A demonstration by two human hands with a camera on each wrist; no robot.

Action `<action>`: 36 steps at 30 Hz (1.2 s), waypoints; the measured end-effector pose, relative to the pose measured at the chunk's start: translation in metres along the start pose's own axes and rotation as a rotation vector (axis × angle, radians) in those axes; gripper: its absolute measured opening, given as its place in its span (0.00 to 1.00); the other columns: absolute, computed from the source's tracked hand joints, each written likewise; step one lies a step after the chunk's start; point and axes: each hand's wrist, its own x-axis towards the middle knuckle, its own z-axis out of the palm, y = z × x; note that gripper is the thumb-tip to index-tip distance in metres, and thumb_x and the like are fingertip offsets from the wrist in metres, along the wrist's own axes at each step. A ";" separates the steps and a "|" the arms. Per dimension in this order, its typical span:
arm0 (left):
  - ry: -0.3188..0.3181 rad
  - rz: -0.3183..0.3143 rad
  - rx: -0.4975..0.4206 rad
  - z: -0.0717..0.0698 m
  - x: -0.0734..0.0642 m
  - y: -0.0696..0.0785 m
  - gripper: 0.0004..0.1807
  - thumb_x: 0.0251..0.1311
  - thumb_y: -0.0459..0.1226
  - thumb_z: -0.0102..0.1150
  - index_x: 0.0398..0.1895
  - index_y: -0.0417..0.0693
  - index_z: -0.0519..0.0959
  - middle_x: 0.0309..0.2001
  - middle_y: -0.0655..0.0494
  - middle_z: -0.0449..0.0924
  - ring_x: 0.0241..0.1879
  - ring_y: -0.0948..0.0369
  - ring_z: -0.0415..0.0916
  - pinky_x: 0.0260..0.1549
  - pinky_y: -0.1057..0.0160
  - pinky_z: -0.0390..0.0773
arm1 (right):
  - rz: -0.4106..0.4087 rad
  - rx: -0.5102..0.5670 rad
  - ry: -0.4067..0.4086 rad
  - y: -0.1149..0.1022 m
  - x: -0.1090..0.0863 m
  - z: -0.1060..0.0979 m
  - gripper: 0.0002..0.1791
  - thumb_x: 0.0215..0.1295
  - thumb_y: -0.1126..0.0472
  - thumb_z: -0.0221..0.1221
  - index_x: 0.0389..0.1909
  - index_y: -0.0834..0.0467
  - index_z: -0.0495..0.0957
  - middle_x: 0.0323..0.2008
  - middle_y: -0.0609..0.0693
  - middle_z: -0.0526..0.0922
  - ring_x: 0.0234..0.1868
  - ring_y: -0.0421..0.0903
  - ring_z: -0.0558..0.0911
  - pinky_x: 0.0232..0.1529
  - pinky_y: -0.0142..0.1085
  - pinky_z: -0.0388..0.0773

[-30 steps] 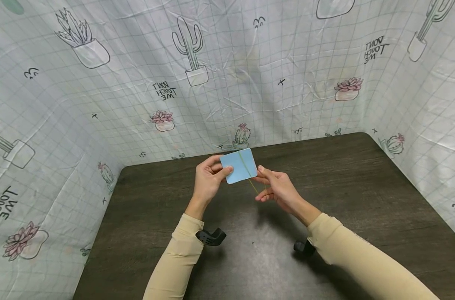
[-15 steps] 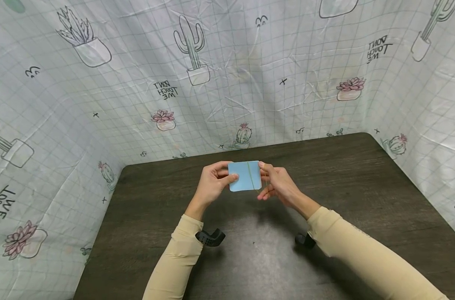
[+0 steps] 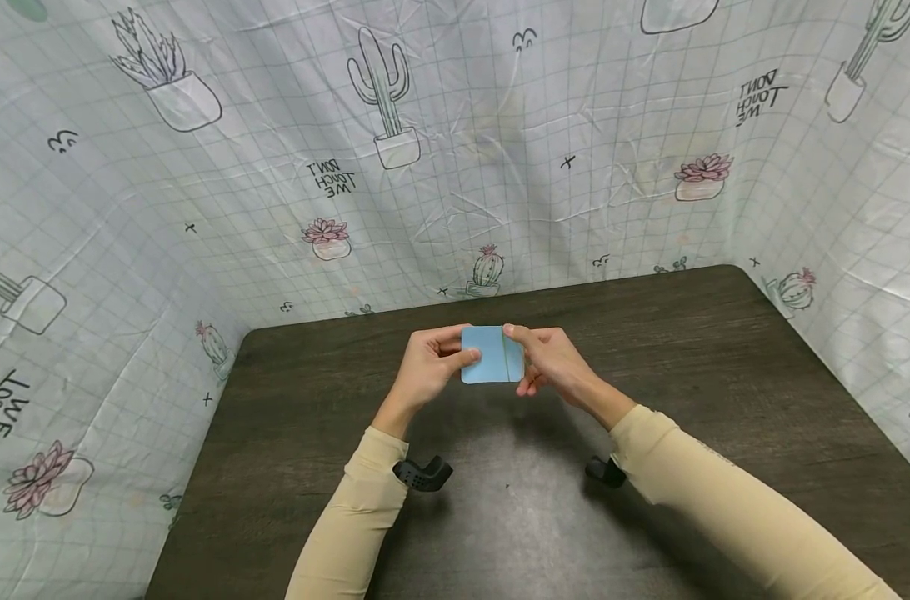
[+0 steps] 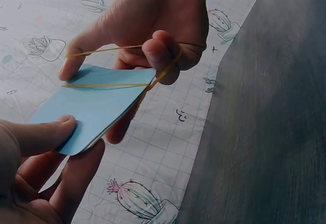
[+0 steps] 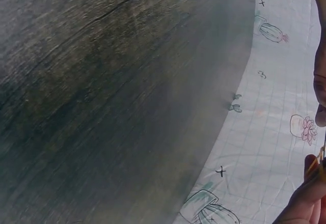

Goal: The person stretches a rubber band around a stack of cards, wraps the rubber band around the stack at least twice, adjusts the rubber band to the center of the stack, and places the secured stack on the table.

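Note:
A thin stack of light blue square cards [image 3: 487,358] is held up above the table, its near corners rounded. My left hand [image 3: 425,367] pinches its left side, thumb on the upper face and fingers beneath. A yellow rubber band [image 4: 107,85] crosses the stack near its right side. From there it stretches in a loop round the thumb and curled fingers of my right hand [image 3: 563,362]. That thumb rests at the far right part of the stack in the head view. In the right wrist view, the right hand [image 5: 305,198] shows only at the lower right edge.
The dark wood-grain table [image 3: 312,417] lies below both hands. A white grid-lined curtain [image 3: 455,192] printed with cacti stands along its back and sides. Black wrist mounts [image 3: 423,475] sit under the forearms.
The stack has turned from tilted to level and come slightly nearer and right. The right thumb has slid onto its upper face, and the band stretch below it no longer shows in the head view.

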 end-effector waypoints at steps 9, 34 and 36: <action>0.107 -0.018 -0.036 0.005 -0.001 0.000 0.20 0.61 0.22 0.64 0.57 0.29 0.79 0.42 0.33 0.84 0.30 0.60 0.84 0.25 0.67 0.79 | -0.082 -0.004 0.012 0.003 -0.003 0.005 0.30 0.75 0.43 0.55 0.55 0.68 0.80 0.30 0.59 0.81 0.19 0.45 0.82 0.24 0.37 0.82; 0.345 -0.022 -0.125 -0.012 0.013 0.013 0.19 0.60 0.23 0.66 0.55 0.32 0.82 0.40 0.39 0.87 0.28 0.61 0.85 0.21 0.66 0.79 | -0.003 0.383 0.050 0.031 -0.007 0.003 0.06 0.75 0.60 0.59 0.39 0.55 0.83 0.34 0.49 0.81 0.29 0.40 0.79 0.34 0.31 0.80; 0.341 -0.037 -0.126 -0.011 0.013 0.012 0.19 0.60 0.23 0.66 0.55 0.32 0.82 0.38 0.43 0.88 0.27 0.62 0.84 0.21 0.67 0.79 | -0.036 0.344 0.070 0.024 -0.005 -0.002 0.07 0.74 0.58 0.60 0.40 0.57 0.83 0.35 0.49 0.82 0.29 0.40 0.80 0.34 0.32 0.81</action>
